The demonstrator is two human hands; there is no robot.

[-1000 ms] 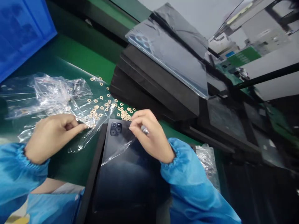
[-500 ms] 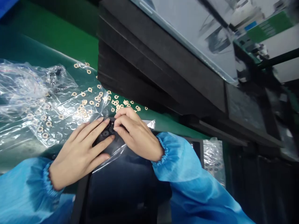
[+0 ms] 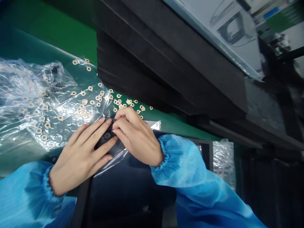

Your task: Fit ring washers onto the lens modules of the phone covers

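Observation:
Fingers spread, my left hand (image 3: 83, 152) lies flat over a dark part with round rings (image 3: 107, 135), which looks like a camera module at the end of a black panel. My right hand (image 3: 135, 136) is pinched at the same part, its fingertips pressed together at the rings. Whatever sits between those fingertips is hidden. A clear film (image 3: 118, 153) covers the panel's upper edge beneath both hands. Below it stretches a large, dark, glossy sheet (image 3: 123, 193). Several small tan ring-shaped pieces with tabs (image 3: 129, 102) lie just beyond my right hand.
Crumpled clear plastic bags (image 3: 26, 85) lie at the left on the green mat (image 3: 66, 41). More tan rings are scattered over clear plastic there. Black foam slabs (image 3: 152, 60) rise behind the hands. Another clear bag (image 3: 224, 161) with small dark parts lies at the right.
My right hand has shifted slightly left and down, and its fingertips are lower on the ringed part. My left hand stays in place. The view has turned a little.

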